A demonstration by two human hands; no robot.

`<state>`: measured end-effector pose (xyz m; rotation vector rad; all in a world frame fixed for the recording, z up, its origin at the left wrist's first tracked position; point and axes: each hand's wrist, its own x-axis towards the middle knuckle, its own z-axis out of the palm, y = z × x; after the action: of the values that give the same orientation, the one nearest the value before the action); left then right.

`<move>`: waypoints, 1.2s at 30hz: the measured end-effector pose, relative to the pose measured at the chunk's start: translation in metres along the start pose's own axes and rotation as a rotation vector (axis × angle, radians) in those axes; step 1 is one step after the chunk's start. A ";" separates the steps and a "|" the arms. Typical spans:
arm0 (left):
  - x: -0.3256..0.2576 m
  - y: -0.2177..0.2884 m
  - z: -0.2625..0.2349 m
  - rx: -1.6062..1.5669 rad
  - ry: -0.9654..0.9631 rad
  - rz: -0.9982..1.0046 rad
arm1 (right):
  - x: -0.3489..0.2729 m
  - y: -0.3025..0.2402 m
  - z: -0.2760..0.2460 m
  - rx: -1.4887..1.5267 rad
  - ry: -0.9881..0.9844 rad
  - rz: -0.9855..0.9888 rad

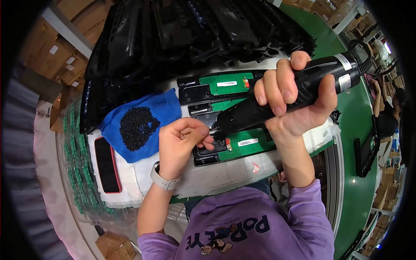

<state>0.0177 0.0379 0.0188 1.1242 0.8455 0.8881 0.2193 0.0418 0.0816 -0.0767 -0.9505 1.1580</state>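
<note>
My right hand (294,91) is wrapped round a black electric screwdriver (249,113), which lies tilted with its nose toward the left. At the metal bit my left hand (182,141) is closed in a pinch; whatever sits between the fingertips is too small to make out. Below the tool lie black plastic panels (206,162) fitted with green circuit boards (247,142), partly covered by the tool and my hands. Left of them, a heap of small black screws (134,128) rests on a blue cloth (170,104).
A phone with a red edge (107,167) lies at the table's left. Stacked black plastic parts (173,32) fill the far side. Bagged green boards (76,160) stand beyond the left edge. The screwdriver's cord (368,47) runs off at the upper right. Cardboard boxes (115,245) sit around.
</note>
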 end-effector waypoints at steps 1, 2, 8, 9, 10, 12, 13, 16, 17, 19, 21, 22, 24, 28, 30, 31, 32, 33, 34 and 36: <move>0.000 0.000 0.000 -0.003 -0.012 0.001 | -0.001 0.001 0.000 0.000 -0.001 0.002; 0.000 0.000 0.000 -0.002 -0.011 -0.001 | -0.002 0.000 0.000 0.000 0.001 0.003; 0.001 -0.002 0.000 0.014 -0.036 -0.014 | -0.004 0.002 -0.002 -0.013 0.025 -0.042; 0.001 -0.002 0.000 0.015 -0.036 -0.017 | -0.005 0.002 -0.002 -0.008 0.024 -0.046; 0.002 -0.002 0.000 0.015 -0.035 -0.019 | -0.005 0.002 -0.003 -0.002 0.022 -0.049; 0.002 -0.004 0.000 0.014 -0.033 -0.016 | -0.005 0.002 -0.003 -0.013 0.018 -0.057; 0.002 -0.005 -0.001 0.013 -0.029 -0.013 | -0.005 0.002 -0.003 -0.023 0.014 -0.064; 0.002 -0.007 -0.001 -0.002 -0.044 -0.017 | -0.007 0.004 -0.002 -0.034 0.008 -0.070; 0.001 -0.007 -0.001 -0.001 -0.047 -0.016 | -0.008 0.002 0.000 -0.036 0.009 -0.072; 0.000 -0.006 0.000 -0.002 -0.087 -0.054 | -0.010 0.001 0.002 -0.067 -0.001 -0.051; 0.000 -0.008 -0.001 0.050 -0.111 -0.019 | -0.008 0.002 0.003 -0.020 0.032 -0.055; 0.000 -0.008 -0.001 0.102 -0.137 0.015 | -0.007 0.002 0.003 0.027 0.067 -0.060; 0.002 -0.001 -0.001 0.289 -0.065 0.205 | -0.004 -0.006 -0.001 -0.007 -0.017 0.054; 0.005 0.023 -0.022 1.152 0.344 0.512 | -0.010 -0.013 0.000 -0.344 -0.125 0.290; 0.007 0.026 -0.042 1.472 0.551 0.525 | -0.015 -0.009 0.006 -0.398 -0.049 0.323; 0.005 0.026 -0.052 1.599 0.613 0.454 | -0.017 -0.005 0.007 -0.365 -0.008 0.327; 0.002 0.023 -0.063 1.698 0.630 0.365 | -0.018 -0.002 0.007 -0.333 0.033 0.332; 0.001 0.021 -0.075 1.718 0.622 0.311 | -0.017 -0.003 0.008 -0.337 0.037 0.343; 0.001 0.020 -0.080 1.736 0.614 0.257 | -0.017 -0.003 0.009 -0.334 0.036 0.346; 0.001 0.022 -0.080 1.728 0.610 0.201 | -0.018 -0.003 0.010 -0.356 0.056 0.361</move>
<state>-0.0570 0.0734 0.0221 2.4620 2.2017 0.4972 0.2136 0.0219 0.0787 -0.5848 -1.1137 1.2944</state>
